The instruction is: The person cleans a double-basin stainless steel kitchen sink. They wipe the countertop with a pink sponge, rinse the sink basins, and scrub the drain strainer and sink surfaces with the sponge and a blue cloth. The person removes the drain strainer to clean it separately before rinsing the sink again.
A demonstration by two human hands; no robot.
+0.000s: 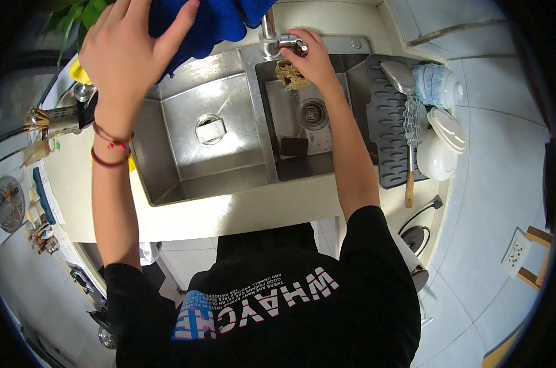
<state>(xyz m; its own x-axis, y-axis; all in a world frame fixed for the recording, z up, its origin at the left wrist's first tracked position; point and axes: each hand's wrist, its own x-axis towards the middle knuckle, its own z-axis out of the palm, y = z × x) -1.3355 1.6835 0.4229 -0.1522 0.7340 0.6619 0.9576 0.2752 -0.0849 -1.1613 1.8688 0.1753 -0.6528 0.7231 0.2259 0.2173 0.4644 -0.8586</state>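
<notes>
My right hand reaches over the right basin, its thumb and fingers closed around the faucet handle. Just under that hand a brown loofah scrubber hangs at the faucet; what it hangs from is hidden. At the upper left, my left hand is raised with the thumb spread away from the fingers. A blue cloth lies behind and beside it; whether the hand touches it I cannot tell, and the fingertips run out of view. Red-brown bracelets circle my left wrist.
The steel double sink has a left basin with a covered drain and a right basin holding a dark flat pad. A grey drying mat carries a ladle, a long-handled brush, and white bowls. A utensil holder stands left.
</notes>
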